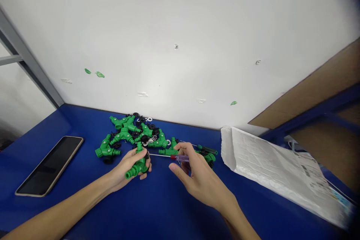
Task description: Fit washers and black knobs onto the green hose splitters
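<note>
In my left hand [129,165] is a green plastic Y-shaped hose connector [137,167], gripped between thumb and fingers with one branch pointing toward me. My right hand [194,174] has its fingers around the purple, see-through handle of a screwdriver [182,158], its thumb held away from the handle. The screwdriver's thin shaft points left, and its tip reaches the side of the connector near my left fingers. Whether the tip sits in a screw is too small to tell. Behind my hands lie several more green Y connectors [123,135].
Black caps [144,139] and white rings [150,119] are scattered among the connectors. A second screwdriver with a dark green handle [207,150] lies beyond my right hand. A phone [50,167] rests at left, a white padded envelope [272,168] at right. A white wall [174,71] rises behind the blue table [157,210].
</note>
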